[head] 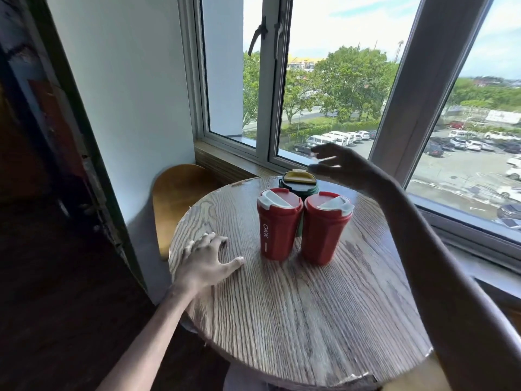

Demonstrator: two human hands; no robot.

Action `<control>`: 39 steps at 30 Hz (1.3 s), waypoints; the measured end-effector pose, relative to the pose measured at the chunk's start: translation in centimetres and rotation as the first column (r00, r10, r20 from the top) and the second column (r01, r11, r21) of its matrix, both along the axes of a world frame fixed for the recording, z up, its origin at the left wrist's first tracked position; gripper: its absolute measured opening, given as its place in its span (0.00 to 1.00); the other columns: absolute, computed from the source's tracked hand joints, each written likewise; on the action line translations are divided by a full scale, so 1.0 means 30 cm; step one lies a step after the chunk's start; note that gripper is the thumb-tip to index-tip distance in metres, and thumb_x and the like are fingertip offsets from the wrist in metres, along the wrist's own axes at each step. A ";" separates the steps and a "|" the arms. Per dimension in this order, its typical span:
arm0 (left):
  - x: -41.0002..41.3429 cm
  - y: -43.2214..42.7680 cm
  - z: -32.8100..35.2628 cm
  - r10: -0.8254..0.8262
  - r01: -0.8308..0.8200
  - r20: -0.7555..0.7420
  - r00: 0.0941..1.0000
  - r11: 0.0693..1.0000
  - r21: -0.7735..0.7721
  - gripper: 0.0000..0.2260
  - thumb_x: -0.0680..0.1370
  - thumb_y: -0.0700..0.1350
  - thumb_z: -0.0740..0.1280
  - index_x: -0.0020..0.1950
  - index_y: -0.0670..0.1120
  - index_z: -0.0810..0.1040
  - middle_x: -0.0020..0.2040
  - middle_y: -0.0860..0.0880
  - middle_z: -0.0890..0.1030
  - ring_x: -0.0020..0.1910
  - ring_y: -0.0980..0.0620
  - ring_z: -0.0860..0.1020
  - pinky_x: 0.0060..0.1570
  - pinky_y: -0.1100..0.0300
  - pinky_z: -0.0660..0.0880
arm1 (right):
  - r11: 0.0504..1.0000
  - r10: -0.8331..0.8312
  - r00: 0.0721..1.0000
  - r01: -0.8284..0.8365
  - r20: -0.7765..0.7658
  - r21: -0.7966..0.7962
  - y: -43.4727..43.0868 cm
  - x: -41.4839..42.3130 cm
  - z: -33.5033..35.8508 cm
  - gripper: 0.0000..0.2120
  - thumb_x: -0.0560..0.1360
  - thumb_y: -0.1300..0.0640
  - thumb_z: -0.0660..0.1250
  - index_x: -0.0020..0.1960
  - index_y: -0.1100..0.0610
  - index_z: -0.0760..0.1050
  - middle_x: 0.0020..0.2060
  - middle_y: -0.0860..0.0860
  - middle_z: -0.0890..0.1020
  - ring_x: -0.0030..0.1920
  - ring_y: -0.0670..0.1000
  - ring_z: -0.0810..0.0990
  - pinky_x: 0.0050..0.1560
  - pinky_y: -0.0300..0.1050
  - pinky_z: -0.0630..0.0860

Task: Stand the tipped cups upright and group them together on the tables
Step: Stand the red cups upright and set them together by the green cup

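Three cups are standing upright, bunched mid-table (296,306): left red cup (277,225), right red cup (325,228), green cup (300,183) behind; right hand (342,165) is hovering unclenched above the green one, left hand (204,262) resting flat, empty (grouping here looking done, so next likely checking another table).

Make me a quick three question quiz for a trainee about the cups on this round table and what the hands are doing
1. True or false: the left hand is gripping a cup.
2. How many cups stand upright on the round table? A) two B) three C) four
3. Fill in: the green cup stands ______ the two red cups, on the window side.

Key
1. False. It lies flat on the tabletop, apart from the cups.
2. B. The left red cup, the right red cup and the green one. The right hand is raised, open, above the green cup.
3. Behind.
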State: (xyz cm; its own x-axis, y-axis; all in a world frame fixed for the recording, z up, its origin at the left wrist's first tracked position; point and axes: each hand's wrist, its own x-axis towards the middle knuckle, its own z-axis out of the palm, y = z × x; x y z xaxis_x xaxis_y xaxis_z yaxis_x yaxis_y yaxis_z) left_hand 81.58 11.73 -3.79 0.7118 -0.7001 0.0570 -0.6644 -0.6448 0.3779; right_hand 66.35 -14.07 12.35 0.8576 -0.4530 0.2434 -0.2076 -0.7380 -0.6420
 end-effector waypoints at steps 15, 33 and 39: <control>-0.131 -0.169 0.025 -0.206 0.062 -0.297 0.933 0.900 -0.431 0.38 0.67 0.57 0.76 0.70 0.44 0.66 0.68 0.43 0.74 0.65 0.48 0.74 0.62 0.59 0.69 | 0.903 -0.235 0.961 0.160 0.145 0.399 0.109 -0.185 -0.551 0.30 0.63 0.57 0.79 0.58 0.52 0.66 0.52 0.52 0.80 0.52 0.49 0.79 0.50 0.41 0.75; -0.139 -0.156 0.015 -0.135 0.037 -0.248 0.959 0.930 -0.366 0.39 0.68 0.62 0.72 0.72 0.45 0.64 0.66 0.46 0.76 0.62 0.49 0.76 0.62 0.51 0.74 | 0.893 -0.279 0.956 0.222 0.095 0.392 0.145 -0.209 -0.534 0.38 0.64 0.55 0.79 0.67 0.57 0.64 0.58 0.53 0.77 0.57 0.48 0.76 0.60 0.46 0.74; -0.229 -0.063 -0.004 -0.101 0.075 -0.083 0.991 0.958 -0.276 0.29 0.73 0.62 0.66 0.68 0.46 0.70 0.65 0.46 0.75 0.62 0.49 0.76 0.61 0.50 0.74 | 0.923 -0.347 0.938 0.339 0.012 0.184 0.190 -0.332 -0.536 0.23 0.66 0.44 0.74 0.56 0.51 0.74 0.52 0.54 0.75 0.52 0.52 0.75 0.53 0.48 0.74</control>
